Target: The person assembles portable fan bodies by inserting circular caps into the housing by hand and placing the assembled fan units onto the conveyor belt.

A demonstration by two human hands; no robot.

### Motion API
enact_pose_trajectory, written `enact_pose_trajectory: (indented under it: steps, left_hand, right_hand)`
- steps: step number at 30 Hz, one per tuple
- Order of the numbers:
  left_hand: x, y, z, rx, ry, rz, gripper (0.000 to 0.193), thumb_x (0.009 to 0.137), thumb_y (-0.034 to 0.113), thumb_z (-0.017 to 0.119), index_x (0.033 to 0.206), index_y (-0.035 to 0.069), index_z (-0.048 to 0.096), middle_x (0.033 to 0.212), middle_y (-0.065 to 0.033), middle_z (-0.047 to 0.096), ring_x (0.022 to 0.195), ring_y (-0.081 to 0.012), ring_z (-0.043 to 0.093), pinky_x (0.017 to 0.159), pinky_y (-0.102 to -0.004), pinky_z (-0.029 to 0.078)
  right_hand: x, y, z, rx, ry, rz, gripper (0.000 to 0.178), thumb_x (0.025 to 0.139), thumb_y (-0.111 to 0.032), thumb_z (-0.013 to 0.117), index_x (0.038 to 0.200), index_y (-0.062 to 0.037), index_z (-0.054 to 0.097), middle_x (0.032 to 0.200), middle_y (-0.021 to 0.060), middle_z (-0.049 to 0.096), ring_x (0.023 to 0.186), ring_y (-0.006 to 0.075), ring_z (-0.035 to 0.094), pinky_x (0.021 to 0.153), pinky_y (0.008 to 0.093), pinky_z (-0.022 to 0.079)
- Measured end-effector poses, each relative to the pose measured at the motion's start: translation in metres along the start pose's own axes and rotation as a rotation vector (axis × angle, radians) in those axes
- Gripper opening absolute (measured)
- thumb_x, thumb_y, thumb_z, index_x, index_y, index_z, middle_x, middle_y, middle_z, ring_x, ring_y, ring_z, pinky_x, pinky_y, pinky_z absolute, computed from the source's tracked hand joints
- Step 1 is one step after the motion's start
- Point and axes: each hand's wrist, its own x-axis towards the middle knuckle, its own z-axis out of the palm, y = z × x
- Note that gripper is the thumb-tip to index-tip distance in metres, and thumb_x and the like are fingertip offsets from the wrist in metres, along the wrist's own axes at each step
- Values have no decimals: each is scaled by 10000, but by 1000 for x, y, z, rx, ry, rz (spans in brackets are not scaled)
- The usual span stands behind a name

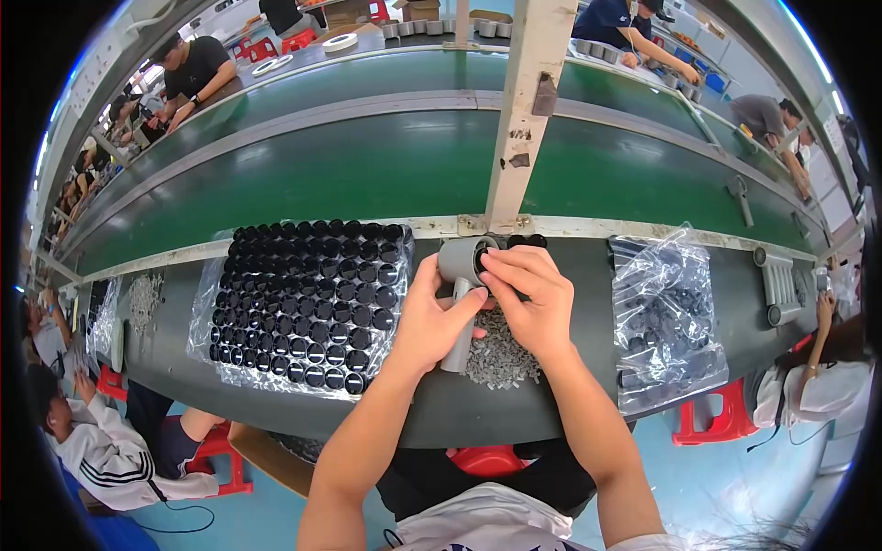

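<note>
My left hand is closed around a grey plastic hair-dryer-shaped housing, with a round barrel at the top and a straight handle pointing down toward me. My right hand pinches at the barrel's open right end, where a glossy black round cap shows partly behind the fingers. Beneath both hands lies a heap of small grey plastic pieces. To the left, rows of black round caps stand on clear plastic film. A few more black caps sit just beyond my right hand.
A clear plastic bag of dark parts lies right of my arms. Grey housings stand farther right. Ahead, a white upright post rises before the green conveyor belt. Other people work around, and red stools stand nearby.
</note>
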Motion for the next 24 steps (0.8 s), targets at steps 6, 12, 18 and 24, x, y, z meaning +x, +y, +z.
enact_pose_trajectory:
  steps: [6,12,18,24]
  left_hand:
    - [-1,0,-2,-12,5,-7,536,947,39,671,1419,21,419,1295,-137,583,1008,-237,720,618,-318,646]
    - [-1,6,-4,-47,30,-33,492,956,105,676,1387,20,453,1278,-120,600,1053,-228,697,597,-333,654]
    - [-2,8,-5,-85,17,-18,429,973,164,665,1342,19,501,1218,-104,614,1018,-194,684,567,-327,648]
    - [2,7,-10,-45,36,-23,395,973,196,684,1293,3,553,1105,-94,656,863,-169,701,527,-312,622]
  right_hand:
    - [-3,2,3,-16,-19,-45,308,772,43,786,1069,-40,791,1064,87,747,978,265,678,843,353,559]
    - [-4,-10,0,-59,-107,-146,389,783,57,689,1157,-28,758,1180,107,694,1094,333,616,907,409,538]
    - [-6,-13,-2,-56,-109,-189,442,793,61,638,1215,-26,733,1232,119,678,1154,359,583,975,435,501]
    - [-6,-19,-7,3,-109,-142,422,833,59,630,1237,-24,720,1213,127,705,1151,349,604,1023,429,476]
